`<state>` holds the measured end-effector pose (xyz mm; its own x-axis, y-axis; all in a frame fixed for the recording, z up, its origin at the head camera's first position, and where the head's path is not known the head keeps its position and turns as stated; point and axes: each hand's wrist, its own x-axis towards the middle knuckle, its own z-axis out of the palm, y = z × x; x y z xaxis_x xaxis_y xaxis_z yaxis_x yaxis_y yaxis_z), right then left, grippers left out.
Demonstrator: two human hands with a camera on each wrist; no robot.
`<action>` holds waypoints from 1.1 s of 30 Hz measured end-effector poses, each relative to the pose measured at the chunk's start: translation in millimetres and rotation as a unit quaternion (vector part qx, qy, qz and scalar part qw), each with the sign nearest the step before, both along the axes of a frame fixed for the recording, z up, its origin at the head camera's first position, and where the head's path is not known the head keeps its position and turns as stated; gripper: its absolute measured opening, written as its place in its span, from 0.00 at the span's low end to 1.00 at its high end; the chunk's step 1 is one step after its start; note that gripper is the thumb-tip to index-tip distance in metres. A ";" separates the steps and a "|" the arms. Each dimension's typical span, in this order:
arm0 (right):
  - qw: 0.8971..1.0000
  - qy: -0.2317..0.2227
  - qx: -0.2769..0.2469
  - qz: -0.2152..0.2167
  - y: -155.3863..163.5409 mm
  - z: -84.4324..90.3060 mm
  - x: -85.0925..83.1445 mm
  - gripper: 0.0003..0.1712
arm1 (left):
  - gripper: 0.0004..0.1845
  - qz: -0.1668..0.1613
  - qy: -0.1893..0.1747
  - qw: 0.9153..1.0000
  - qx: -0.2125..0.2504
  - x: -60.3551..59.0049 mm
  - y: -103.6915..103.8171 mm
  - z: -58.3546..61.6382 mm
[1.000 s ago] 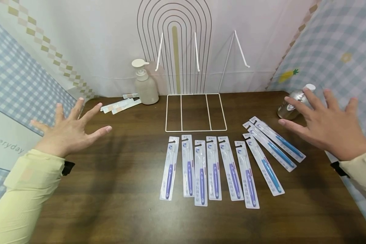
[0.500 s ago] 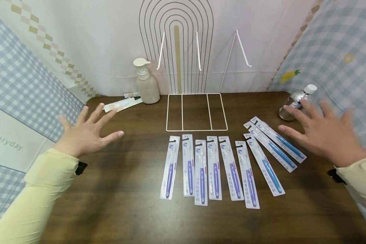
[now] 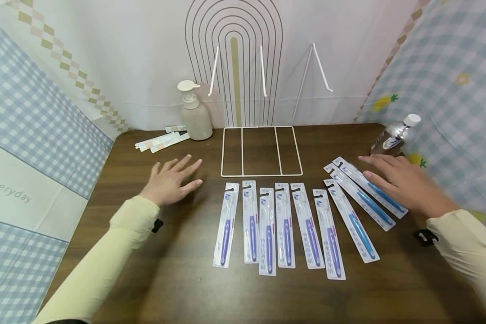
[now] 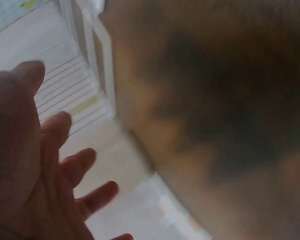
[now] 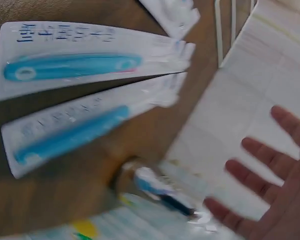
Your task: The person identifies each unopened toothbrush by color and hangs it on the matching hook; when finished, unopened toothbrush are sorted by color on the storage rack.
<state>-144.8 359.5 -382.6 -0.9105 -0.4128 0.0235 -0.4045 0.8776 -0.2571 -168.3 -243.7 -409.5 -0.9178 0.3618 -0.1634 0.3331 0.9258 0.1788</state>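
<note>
My left hand [image 3: 171,182] hovers over the table left of the toothbrushes, fingers spread, holding nothing. In the left wrist view that hand [image 4: 20,145] has its fingers apart. My right hand [image 3: 405,182] reaches over the outermost blue packs, overlapping one in the head view; the right wrist view shows its fingers [image 5: 260,180] extended with nothing in them. A row of several packaged purple toothbrushes [image 3: 269,243] lies in the middle. To their right, three packaged blue toothbrushes [image 3: 358,229] fan outward. Behind the row stands a white wire rack [image 3: 261,174] with three long hooks.
A pump bottle [image 3: 197,121] stands at the back left, beside several thin paper packets [image 3: 162,141]. A silvery bottle [image 3: 393,137] with a white cap stands at the back right, just beyond my right hand. Patterned cloth [image 3: 146,54] hangs around the brown table [image 3: 178,283].
My left hand has moved right, toward the row of toothbrushes. My right hand has come lower and inward over the blue packs. The packs and rack stay in place.
</note>
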 end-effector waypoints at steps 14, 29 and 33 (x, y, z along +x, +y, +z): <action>0.981 -0.100 -0.164 -0.002 24.3 -70.4 -64.8 0.28 | 0.40 0.021 -0.053 0.981 0.186 -32.9 34.7 -67.2; 0.976 -0.062 -0.182 0.102 37.1 -95.6 -83.0 0.24 | 0.29 0.035 0.083 0.975 0.203 -38.0 44.4 -95.2; 0.978 -0.067 -0.181 0.078 38.6 -96.8 -85.3 0.23 | 0.27 0.045 0.097 0.972 0.208 -39.8 45.6 -96.4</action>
<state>-230.0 398.0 -479.5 -0.8426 -0.5328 0.0788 -0.4669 0.6497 -0.6000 -208.1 -198.0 -505.9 -0.9477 0.2759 0.1601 0.3190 0.8136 0.4861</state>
